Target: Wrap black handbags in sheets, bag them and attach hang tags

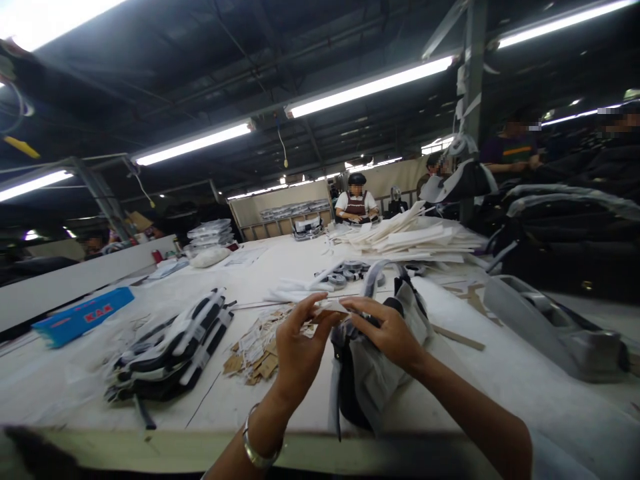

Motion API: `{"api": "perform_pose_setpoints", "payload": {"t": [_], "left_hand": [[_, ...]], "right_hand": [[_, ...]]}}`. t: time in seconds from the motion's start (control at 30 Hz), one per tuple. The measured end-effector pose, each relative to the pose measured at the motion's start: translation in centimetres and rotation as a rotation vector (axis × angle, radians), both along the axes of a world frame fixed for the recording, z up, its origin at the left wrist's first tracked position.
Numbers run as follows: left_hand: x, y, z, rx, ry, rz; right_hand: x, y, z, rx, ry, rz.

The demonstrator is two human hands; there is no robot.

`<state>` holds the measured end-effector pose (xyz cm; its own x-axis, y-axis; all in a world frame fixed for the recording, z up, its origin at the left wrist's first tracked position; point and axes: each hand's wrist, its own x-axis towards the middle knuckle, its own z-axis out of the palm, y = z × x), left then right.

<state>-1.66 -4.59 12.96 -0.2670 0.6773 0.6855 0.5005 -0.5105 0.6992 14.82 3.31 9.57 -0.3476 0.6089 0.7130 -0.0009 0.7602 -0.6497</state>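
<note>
Near the middle of the table, my left hand (303, 340) pinches a small pale tag (333, 307) between thumb and fingers. The fingers of my right hand (383, 327) close on the tag's other side. Just below my right hand lies a black and grey bag-like item (367, 380), partly covered by that hand and wrapped in thin whitish material. Left of my left hand spreads a loose pile of brown tags with white strings (255, 350). A stack of black and white folded pieces (173, 347) lies farther left.
A blue box (83, 317) sits at the far left. White strips (410, 237) are heaped toward the back right, with grey rolls (347, 272) before them. A grey tape dispenser-like object (555, 327) stands at the right. Another person (356, 201) is across the table.
</note>
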Motion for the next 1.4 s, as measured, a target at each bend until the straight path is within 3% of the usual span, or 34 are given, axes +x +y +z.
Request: {"api": "perform_pose_setpoints", "payload": {"t": [0.1, 0.2, 0.3, 0.33, 0.4, 0.47, 0.53, 0.6, 0.63, 0.7, 0.73, 0.8, 0.87, 0.97, 1.07, 1.17, 1.3, 1.4], "left_hand": [[0.2, -1.5, 0.4, 0.084, 0.057, -0.025], [0.4, -4.0, -0.4, 0.059, 0.201, -0.233], [0.1, -5.9, -3.1, -0.137, 0.468, -0.521], [-0.1, -6.2, -4.3, -0.200, 0.534, -0.561], [-0.9, -6.1, -6.6, -0.259, 0.593, -0.535], [-1.8, -6.0, -7.9, -0.274, 0.567, -0.435], [-2.4, -6.1, -7.7, -0.297, 0.513, -0.434], [-2.5, -6.3, -5.9, -0.266, 0.403, -0.460], [-2.2, -6.2, -4.7, -0.218, 0.316, -0.427], [-1.3, -5.4, -2.1, -0.083, 0.051, -0.175], [-0.7, -4.5, -1.1, -0.101, -0.016, -0.099], [0.6, -2.4, 0.1, -0.197, 0.007, -0.174], [1.9, -0.5, -0.2, -0.241, 0.052, -0.259], [3.4, 0.7, -2.8, -0.222, 0.023, -0.213], [3.7, -0.4, -6.2, -0.214, -0.018, -0.140], [2.9, -1.8, -7.9, -0.210, -0.006, -0.165], [1.8, -2.3, -6.2, -0.225, -0.133, -0.182], [2.4, -1.5, -4.3, -0.218, -0.023, -0.112]], "right_hand": [[0.8, 0.7, -1.0, 0.247, -0.194, 0.059], [1.0, 1.4, -1.5, 0.407, -0.245, -0.024], [1.1, 1.7, -0.9, 0.560, -0.257, -0.117], [1.2, 1.7, -0.6, 0.624, -0.271, -0.140], [1.4, 1.5, 0.1, 0.741, -0.315, -0.190], [1.9, 1.2, 0.7, 0.804, -0.362, -0.251], [2.3, 0.9, 1.1, 0.825, -0.393, -0.289], [2.6, 0.5, 1.4, 0.839, -0.394, -0.296], [2.6, 0.3, 1.5, 0.853, -0.387, -0.293], [2.5, -0.1, 1.8, 0.882, -0.370, -0.291], [2.4, -0.3, 2.0, 0.898, -0.363, -0.294], [2.1, -0.5, 2.2, 0.925, -0.352, -0.307], [2.0, -0.6, 2.4, 0.945, -0.349, -0.331], [2.4, -0.6, 2.6, 0.968, -0.377, -0.358], [3.0, -0.4, 2.5, 0.969, -0.399, -0.361], [3.3, -0.3, 2.4, 0.946, -0.393, -0.349], [2.7, -0.4, 2.6, 0.948, -0.384, -0.325], [2.2, -0.6, 3.0, 0.957, -0.371, -0.326]]}}
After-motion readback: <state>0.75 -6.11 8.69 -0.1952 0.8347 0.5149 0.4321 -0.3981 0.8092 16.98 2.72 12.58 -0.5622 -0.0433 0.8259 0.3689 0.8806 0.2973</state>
